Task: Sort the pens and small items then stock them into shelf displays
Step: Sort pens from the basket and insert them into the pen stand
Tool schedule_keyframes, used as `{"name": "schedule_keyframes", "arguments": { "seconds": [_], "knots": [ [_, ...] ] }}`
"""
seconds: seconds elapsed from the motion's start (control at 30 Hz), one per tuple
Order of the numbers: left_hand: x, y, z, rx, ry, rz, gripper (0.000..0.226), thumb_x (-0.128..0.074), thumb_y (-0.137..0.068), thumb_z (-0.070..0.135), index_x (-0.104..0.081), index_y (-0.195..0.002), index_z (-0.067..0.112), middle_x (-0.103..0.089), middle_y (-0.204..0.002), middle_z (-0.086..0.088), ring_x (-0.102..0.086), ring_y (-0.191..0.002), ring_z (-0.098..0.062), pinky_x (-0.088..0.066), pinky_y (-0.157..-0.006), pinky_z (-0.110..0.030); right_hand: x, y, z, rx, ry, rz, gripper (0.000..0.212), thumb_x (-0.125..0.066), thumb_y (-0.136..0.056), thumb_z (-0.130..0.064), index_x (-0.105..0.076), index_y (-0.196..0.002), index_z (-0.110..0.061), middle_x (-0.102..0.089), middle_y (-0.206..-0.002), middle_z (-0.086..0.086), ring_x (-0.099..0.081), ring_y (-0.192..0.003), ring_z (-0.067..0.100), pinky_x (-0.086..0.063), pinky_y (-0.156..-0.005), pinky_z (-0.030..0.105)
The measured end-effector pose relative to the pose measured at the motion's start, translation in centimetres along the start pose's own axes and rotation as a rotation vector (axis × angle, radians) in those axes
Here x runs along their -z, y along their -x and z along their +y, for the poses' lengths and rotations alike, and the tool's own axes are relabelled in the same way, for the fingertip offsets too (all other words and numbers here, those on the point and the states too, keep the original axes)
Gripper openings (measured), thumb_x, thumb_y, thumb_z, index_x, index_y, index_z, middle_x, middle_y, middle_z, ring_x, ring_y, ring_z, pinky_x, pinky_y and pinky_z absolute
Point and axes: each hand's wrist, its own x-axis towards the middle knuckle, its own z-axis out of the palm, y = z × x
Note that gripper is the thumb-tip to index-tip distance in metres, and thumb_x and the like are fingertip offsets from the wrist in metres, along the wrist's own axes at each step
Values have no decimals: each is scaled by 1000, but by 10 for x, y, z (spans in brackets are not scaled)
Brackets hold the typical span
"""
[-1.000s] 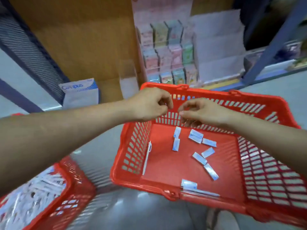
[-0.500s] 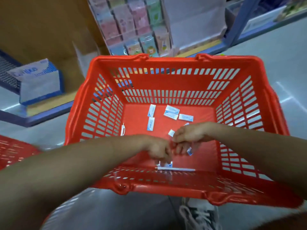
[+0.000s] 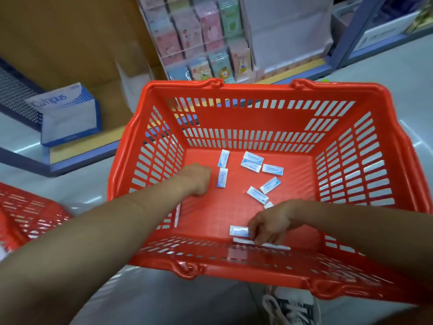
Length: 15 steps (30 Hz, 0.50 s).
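We had both hands down inside the red basket [image 3: 257, 89], which stood on the floor. Our left hand [image 3: 196, 179] rested on its bottom with the fingers curled under; we could not tell whether they held anything. Just beside it lay one of the Campus packets [image 3: 222, 177], the others scattered towards the back wall. Our right hand [image 3: 269, 225] had its fingers closed on the end of a small packet [image 3: 239, 231], just above a white pen [image 3: 262, 244] lying along the near wall. A second pen [image 3: 177, 215] leaned against the left wall. Another red basket [image 3: 25, 214] sat to the left, and a Campus box [image 3: 68, 113] and a card rack [image 3: 203, 43] stood behind.
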Motion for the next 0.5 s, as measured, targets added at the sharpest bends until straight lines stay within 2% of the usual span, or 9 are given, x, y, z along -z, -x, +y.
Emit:
{"name": "schedule_keyframes", "arguments": {
  "seconds": [0.07, 0.17, 0.23, 0.33, 0.43, 0.5],
  "knots": [
    [-2, 9, -15, 56, -175, 24, 34, -45, -90, 9, -48, -124, 4, -58, -125, -15, -54, -117, -31, -44, -93, -36, -1, 0, -4, 57, 82, 61, 24, -70, -85, -13, -63, -108, -18, -57, -88, 4, -50, -66, 13, -43, -50, 18],
    [-14, 13, -20, 81, -192, 40, 36, -44, -90, 7, -44, -125, 1, -60, -122, -18, -58, -112, -33, -47, -90, -39, 8, 7, -14, 150, 146, 164, 25, -76, -78, -9, -67, -97, -22, -64, -79, -4, -56, -75, 13, -44, -65, 22],
    [-23, 9, -17, 68, -174, 32, 36, -45, -90, 9, -44, -126, 2, -60, -122, -17, -58, -112, -33, -47, -90, -39, 16, 8, -20, 208, 22, 253, 30, -74, -76, -2, -63, -90, -26, -65, -75, -2, -58, -69, 15, -45, -65, 24],
    [-35, 2, -17, 104, -92, 28, 41, -52, -89, 16, -42, -127, 3, -59, -123, -16, -58, -113, -32, -46, -91, -38, 25, 6, -27, 237, -155, 390, 42, -63, -77, 9, -58, -106, -21, -64, -78, 6, -59, -66, 20, -48, -59, 27],
    [-45, 1, -23, 168, 78, 63, 46, -55, -86, 15, -40, -129, 5, -60, -121, -16, -58, -112, -32, -46, -89, -37, 27, 2, -33, 251, -131, 504, 35, -61, -83, -4, -58, -112, -23, -62, -83, -3, -59, -74, 15, -48, -67, 29],
    [-53, 1, -23, 182, 219, 109, 41, -54, -85, 13, -41, -124, 6, -62, -116, -16, -60, -108, -34, -47, -85, -38, 26, 1, -35, 253, -207, 489, 35, -67, -83, -17, -59, -116, -27, -65, -91, -5, -64, -81, 14, -53, -74, 30]
  ]
}}
